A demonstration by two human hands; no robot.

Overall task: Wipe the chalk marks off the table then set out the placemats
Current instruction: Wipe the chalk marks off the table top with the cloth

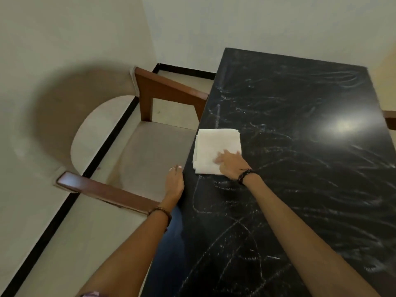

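The cloth [216, 151], white and folded square, lies flat on the table [300, 168] at its left edge, just left of the frame's centre. The right hand [232, 166] rests on the cloth's lower right corner, fingers spread and fairly straight, pressing rather than gripping; that flat palm looks suited to pushing the fold across the dark top without bunching it. Chalk marks [225, 228] run over most of the table, lines and loops below the cloth and fainter smears toward the upper right, so wiping appears barely begun. The left hand [175, 185] sits at the table's left edge, just below and left of the cloth, fingers relaxed and holding nothing, probably steadying the body for the reach. A chair [150, 151] with wooden arms stands against that edge, centre left. No placemats are visible.
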